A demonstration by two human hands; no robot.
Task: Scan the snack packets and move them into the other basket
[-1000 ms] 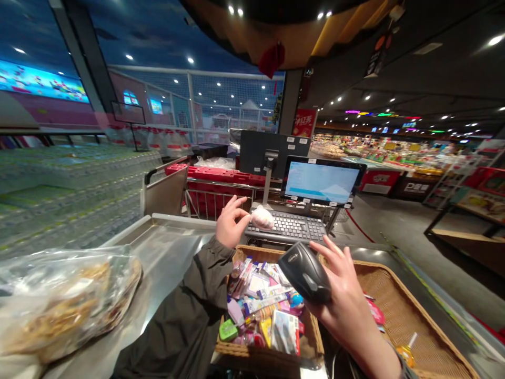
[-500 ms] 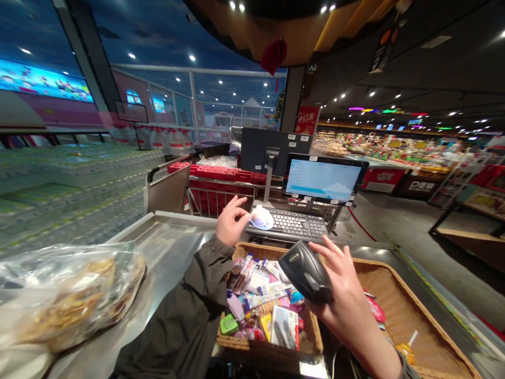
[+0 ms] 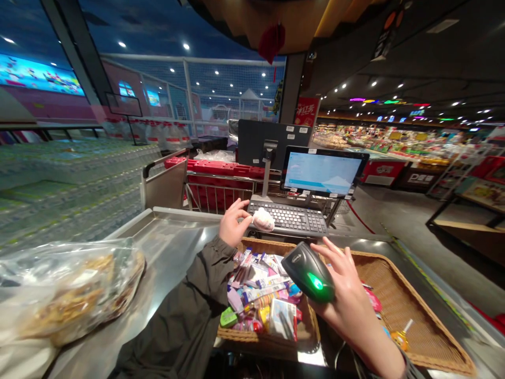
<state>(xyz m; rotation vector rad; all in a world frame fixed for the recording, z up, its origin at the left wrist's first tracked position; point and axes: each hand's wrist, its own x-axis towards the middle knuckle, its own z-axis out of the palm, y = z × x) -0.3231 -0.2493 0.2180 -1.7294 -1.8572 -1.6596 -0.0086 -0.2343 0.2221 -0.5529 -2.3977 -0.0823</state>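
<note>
My right hand (image 3: 347,295) grips a black barcode scanner (image 3: 309,271) with a green light lit on its top, its nose aimed up and to the left. My left hand (image 3: 232,223) pinches a small pale pink packet (image 3: 263,219) and holds it up in front of the keyboard (image 3: 292,217), just beyond the scanner. Below both hands a wicker basket (image 3: 260,337) is packed with several small colourful items.
A lit till screen (image 3: 321,172) stands behind the keyboard. A second wicker basket (image 3: 410,316) lies at the right. A clear bag of food (image 3: 67,289) rests on the steel counter (image 3: 165,247) at the left. Red shopping carts (image 3: 221,184) stand beyond.
The scanner's green light has come on. My left hand has turned the packet a little while holding it in the same place.
</note>
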